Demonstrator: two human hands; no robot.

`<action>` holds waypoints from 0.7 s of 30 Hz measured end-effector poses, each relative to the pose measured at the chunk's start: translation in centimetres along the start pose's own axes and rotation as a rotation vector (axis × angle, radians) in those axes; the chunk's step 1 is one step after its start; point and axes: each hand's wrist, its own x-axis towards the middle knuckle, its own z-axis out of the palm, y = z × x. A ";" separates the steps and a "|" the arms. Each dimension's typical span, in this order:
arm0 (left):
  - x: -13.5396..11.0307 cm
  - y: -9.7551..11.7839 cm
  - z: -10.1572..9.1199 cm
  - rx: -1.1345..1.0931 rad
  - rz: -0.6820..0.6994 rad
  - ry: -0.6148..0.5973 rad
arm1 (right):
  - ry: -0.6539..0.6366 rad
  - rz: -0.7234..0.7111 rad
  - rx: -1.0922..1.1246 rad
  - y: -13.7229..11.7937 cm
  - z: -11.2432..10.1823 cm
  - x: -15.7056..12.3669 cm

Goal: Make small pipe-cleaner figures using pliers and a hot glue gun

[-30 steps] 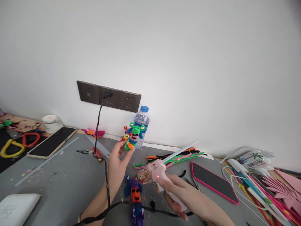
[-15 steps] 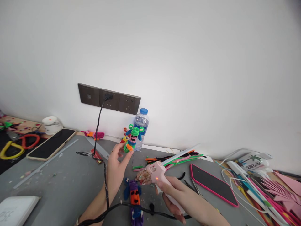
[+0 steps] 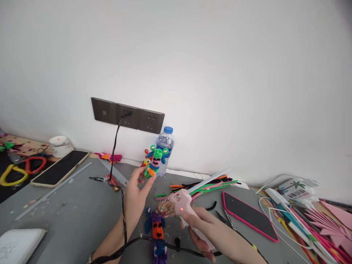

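Between the thumb and fingers of my left hand [image 3: 137,190] is a green, pink and blue pipe-cleaner figure [image 3: 155,163] with an orange bit low on its front. My right hand [image 3: 200,227] is wrapped round a pink hot glue gun [image 3: 181,203]. Its red light glows, a clear glue stick [image 3: 210,180] juts from its back, and brownish stuff coats its nozzle end, which points left. Just below the nozzle, a purple and orange pipe-cleaner figure [image 3: 157,233] lies on the grey mat, a black cord crossing over it.
A water bottle [image 3: 165,146] stands against the wall behind the held figure. Pipe cleaners [image 3: 217,185] lie behind the glue gun, with a pink-cased phone [image 3: 250,216] to the right. Leftward are another phone [image 3: 62,168], scissors [image 3: 22,170] and a white box [image 3: 20,245]. A black cord [image 3: 115,143] hangs from the socket.
My right hand and the glue gun have shifted slightly left, bringing the nozzle nearer the purple and orange figure. My left hand holds its figure in the same place.
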 end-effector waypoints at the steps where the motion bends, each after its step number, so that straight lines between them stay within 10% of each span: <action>1: 0.0 0.0 0.0 -0.003 0.003 0.001 | 0.001 -0.002 -0.005 -0.1 0.0 0.0; 21: 0.0 0.0 -0.1 0.002 0.000 0.019 | 0.038 -0.003 -0.056 0.6 -0.1 -0.2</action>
